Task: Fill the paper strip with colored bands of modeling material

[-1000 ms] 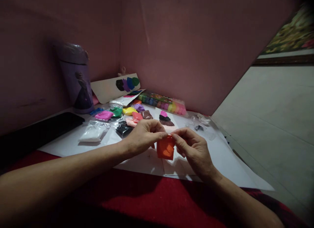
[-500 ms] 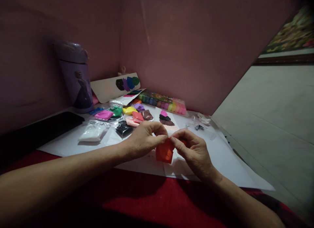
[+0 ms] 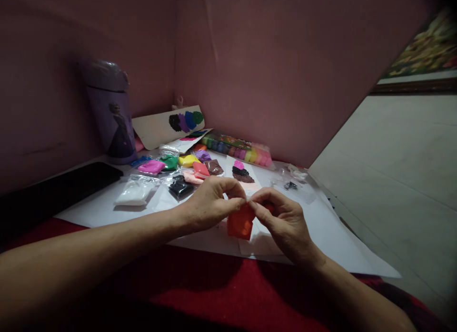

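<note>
A small orange packet (image 3: 240, 223) is held up in front of the person, over white paper (image 3: 332, 232); whether its lower edge touches the paper is unclear. The left hand (image 3: 216, 201) and right hand (image 3: 282, 218) both pinch its top edge between thumb and forefinger, fingertips nearly meeting. Light, even pinches close to the rim seem best; a hard tug might tear the film. Farther left lie clear bags with coloured contents: a white bag (image 3: 134, 193), black bag (image 3: 180, 187), pink bag (image 3: 151, 167), green bag (image 3: 169, 163) and yellow bag (image 3: 189, 161). Behind, a clear box (image 3: 239, 149) holds a row of multicoloured pieces. A purple tumbler (image 3: 121, 118) stands at far left, contents hidden.
</note>
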{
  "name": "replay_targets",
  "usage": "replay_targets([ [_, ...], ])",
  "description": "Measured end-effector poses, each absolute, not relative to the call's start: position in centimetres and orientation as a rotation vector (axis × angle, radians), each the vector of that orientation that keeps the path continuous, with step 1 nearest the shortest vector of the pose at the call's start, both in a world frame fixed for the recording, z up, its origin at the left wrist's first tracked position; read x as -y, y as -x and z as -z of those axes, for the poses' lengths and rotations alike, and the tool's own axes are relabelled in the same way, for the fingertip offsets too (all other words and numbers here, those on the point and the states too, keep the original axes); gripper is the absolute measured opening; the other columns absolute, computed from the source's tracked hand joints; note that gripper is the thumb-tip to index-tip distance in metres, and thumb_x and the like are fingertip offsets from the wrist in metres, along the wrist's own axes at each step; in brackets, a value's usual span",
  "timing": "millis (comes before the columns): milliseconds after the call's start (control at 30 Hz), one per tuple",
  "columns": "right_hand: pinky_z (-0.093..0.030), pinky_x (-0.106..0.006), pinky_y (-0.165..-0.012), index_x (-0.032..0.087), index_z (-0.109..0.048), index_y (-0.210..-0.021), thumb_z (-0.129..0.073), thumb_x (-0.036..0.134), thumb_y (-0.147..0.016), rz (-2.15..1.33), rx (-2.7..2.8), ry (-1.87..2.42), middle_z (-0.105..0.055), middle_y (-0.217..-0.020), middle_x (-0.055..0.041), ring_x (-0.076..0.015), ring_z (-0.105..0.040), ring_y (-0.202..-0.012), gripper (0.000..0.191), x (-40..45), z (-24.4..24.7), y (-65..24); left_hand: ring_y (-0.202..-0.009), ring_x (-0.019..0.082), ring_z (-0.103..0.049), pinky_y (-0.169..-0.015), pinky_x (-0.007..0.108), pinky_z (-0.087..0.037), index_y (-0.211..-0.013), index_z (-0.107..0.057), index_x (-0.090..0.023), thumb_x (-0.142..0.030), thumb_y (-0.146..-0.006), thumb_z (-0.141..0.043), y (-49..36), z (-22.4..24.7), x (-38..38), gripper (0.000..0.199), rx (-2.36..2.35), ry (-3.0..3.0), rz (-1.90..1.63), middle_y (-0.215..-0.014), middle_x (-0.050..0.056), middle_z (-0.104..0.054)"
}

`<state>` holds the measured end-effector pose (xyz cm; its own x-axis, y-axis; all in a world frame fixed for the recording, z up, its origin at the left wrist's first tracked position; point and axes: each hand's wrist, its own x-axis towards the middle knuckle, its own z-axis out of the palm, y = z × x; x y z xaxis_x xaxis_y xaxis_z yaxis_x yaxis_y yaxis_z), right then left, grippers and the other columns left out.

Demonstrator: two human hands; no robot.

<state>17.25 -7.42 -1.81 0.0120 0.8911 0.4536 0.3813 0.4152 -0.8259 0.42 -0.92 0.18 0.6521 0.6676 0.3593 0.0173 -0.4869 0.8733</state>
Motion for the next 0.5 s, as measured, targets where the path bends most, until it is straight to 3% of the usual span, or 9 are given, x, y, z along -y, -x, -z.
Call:
replay_targets([
  [200, -0.034, -0.023, -0.051, 0.019, -0.059, -0.076, -0.060, 0.027, -0.083, -0.546, 1.588, 1.154, -0.052, -0.067, 0.0020, -0.0097, -0.042, -0.057, 0.011, 7.43, 1.76, -17.20, -0.066, 0.011, -0.055, -0.060, 0.022, -0.043, -0.074, -0.062, -0.011, -0.025, -0.078, -0.059, -0.44, 0.26, 0.56, 0.015, -0.562, -1.885, -0.839, -0.071, 0.002, -0.061],
  [500, -0.038, -0.024, -0.053, 0.018, -0.059, -0.075, -0.059, 0.029, -0.083, -0.518, 1.629, 1.197, -0.055, -0.066, 0.0007, -0.0112, -0.047, -0.058, 0.013, 7.53, 1.74, -17.04, -0.064, 0.010, -0.054, -0.058, 0.021, -0.041, -0.072, -0.061, -0.010, -0.021, -0.076, -0.060, -0.50, -0.22, 0.83, 0.012, -0.582, -1.964, -0.823, -0.069, 0.002, -0.061],
])
